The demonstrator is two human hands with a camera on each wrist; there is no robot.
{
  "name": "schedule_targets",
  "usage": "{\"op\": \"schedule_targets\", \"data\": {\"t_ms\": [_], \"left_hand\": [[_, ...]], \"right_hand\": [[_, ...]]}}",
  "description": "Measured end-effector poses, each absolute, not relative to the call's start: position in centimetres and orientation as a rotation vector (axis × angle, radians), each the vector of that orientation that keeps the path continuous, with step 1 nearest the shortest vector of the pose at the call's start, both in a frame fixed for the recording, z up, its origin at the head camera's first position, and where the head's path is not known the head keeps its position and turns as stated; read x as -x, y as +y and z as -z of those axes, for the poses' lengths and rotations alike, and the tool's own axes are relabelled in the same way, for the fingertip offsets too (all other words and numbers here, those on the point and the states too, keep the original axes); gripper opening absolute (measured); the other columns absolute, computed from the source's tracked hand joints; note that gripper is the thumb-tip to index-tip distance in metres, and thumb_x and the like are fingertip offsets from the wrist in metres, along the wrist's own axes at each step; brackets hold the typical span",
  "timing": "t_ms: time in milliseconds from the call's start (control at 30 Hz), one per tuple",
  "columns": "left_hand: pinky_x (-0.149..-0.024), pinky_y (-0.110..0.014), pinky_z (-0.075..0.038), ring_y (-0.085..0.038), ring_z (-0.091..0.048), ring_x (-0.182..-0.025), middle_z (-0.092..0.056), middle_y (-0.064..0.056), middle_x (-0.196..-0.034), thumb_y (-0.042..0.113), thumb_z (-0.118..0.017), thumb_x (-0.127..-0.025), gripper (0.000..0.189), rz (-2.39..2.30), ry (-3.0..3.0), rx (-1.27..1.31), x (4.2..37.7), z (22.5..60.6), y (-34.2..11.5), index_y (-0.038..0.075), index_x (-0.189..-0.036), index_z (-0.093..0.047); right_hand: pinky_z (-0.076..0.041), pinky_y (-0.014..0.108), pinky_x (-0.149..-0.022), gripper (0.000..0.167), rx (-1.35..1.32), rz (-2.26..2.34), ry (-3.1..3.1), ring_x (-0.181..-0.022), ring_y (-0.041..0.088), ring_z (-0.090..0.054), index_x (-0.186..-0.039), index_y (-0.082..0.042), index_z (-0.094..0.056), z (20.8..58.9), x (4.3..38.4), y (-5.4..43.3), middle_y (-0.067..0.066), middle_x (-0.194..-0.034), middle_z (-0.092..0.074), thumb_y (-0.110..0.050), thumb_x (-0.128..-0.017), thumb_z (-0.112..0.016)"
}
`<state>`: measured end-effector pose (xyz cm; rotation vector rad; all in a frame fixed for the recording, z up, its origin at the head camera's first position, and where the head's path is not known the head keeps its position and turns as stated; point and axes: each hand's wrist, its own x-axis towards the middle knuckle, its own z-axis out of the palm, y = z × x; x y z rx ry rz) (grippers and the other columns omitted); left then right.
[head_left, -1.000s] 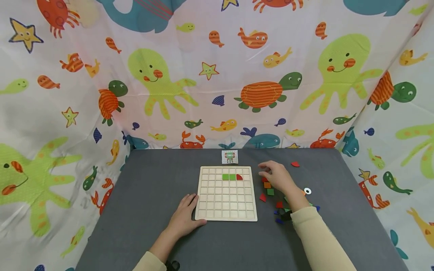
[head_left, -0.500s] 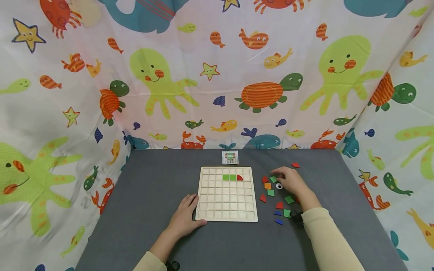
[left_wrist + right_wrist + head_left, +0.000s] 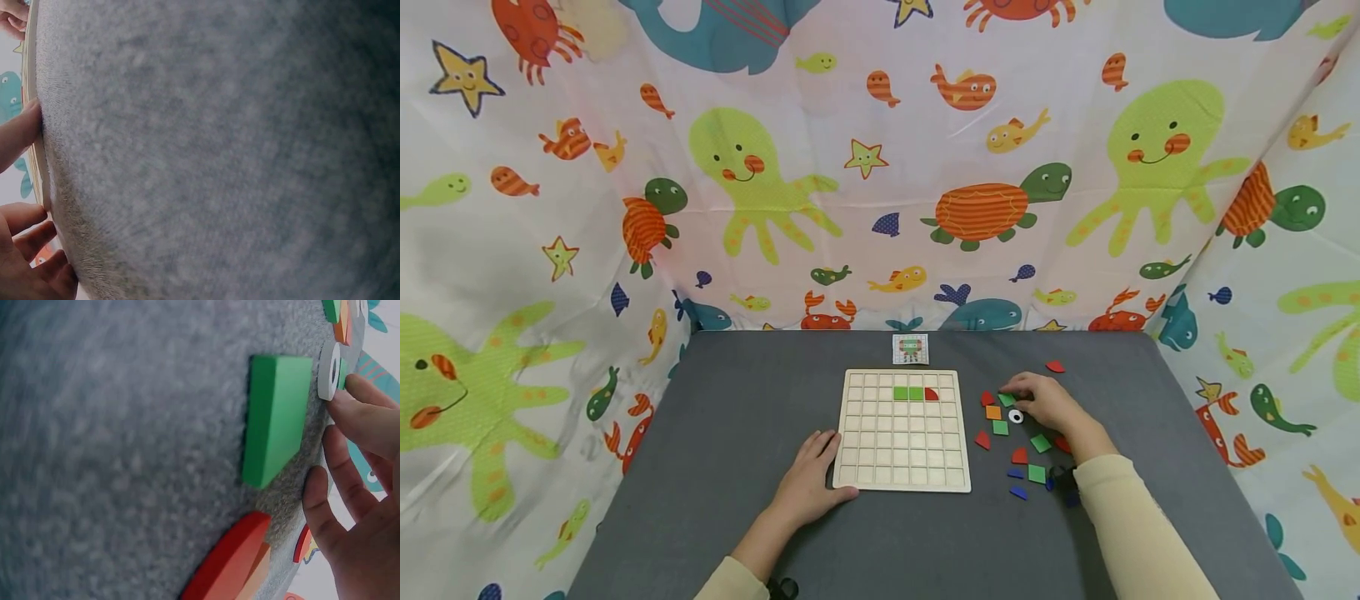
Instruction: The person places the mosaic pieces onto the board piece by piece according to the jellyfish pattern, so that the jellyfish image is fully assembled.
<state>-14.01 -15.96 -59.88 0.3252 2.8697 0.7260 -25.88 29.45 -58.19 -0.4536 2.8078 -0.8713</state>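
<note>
A pale wooden grid board lies on the grey table. Two light-green square tiles and a red quarter-round tile sit in an upper row. My left hand rests at its lower left corner, fingers along the left edge and thumb on the bottom edge. In the left wrist view, fingertips touch the board's rim. My right hand pinches a green square tile right of the board. A white ring-shaped piece lies just beside the thumb in the right wrist view.
Loose pieces lie right of the board, among them an orange square, red tiles, green squares and blue pieces. One red tile lies farther back. A picture card sits behind the board. Printed curtain surrounds the table.
My right hand has moved right and slightly down, away from beside the board's upper right corner, to a green square tile. The left hand and board look still.
</note>
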Motion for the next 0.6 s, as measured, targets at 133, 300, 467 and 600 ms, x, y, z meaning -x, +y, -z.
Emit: {"op": "schedule_targets", "data": {"t_ms": [133, 300, 467, 600], "left_hand": [[-0.110, -0.058, -0.040, -0.037, -0.023, -0.153, -0.034, -0.012, -0.162, 0.054, -0.081, -0.080, 0.100, -0.719, 2.870, -0.317, 14.0, 59.9, -15.9, 0.009, -0.157, -0.036], [-0.110, -0.058, -0.040, -0.037, -0.023, -0.153, -0.034, -0.012, -0.162, 0.053, -0.081, -0.080, 0.099, -0.720, 2.866, -0.313, 14.0, 59.8, -15.9, 0.009, -0.157, -0.036], [-0.111, -0.058, -0.039, -0.038, -0.024, -0.152, -0.035, -0.013, -0.161, 0.053, -0.082, -0.080, 0.100, -0.723, 2.877, -0.335, 14.0, 59.9, -15.9, 0.007, -0.157, -0.037], [-0.112, -0.057, -0.038, -0.038, -0.025, -0.152, -0.036, -0.013, -0.161, 0.053, -0.082, -0.080, 0.101, -0.722, 2.886, -0.347, 14.0, 59.9, -15.9, 0.008, -0.157, -0.037]], "right_hand": [[-0.052, 0.047, -0.083, 0.028, 0.453, 0.813, 2.821, -0.094, 0.027, -0.060, -0.120, -0.004, -0.074, 58.0, 26.1, 29.4, 0.016, -0.118, -0.065, -0.005, -0.092, -0.071], [-0.047, 0.038, -0.075, 0.030, 0.432, 0.799, 2.849, -0.085, 0.021, -0.054, -0.123, -0.002, -0.071, 57.7, 26.1, 29.0, 0.014, -0.108, -0.063, -0.009, -0.094, -0.070], [-0.045, 0.038, -0.074, 0.036, 0.461, 0.806, 2.899, -0.085, 0.021, -0.052, -0.131, -0.001, -0.066, 57.3, 26.0, 28.3, 0.014, -0.108, -0.060, -0.009, -0.096, -0.068], [-0.047, 0.040, -0.075, 0.035, 0.506, 0.843, 2.923, -0.087, 0.022, -0.053, -0.130, -0.001, -0.067, 56.5, 25.8, 27.5, 0.016, -0.114, -0.060, -0.010, -0.096, -0.068]]}}
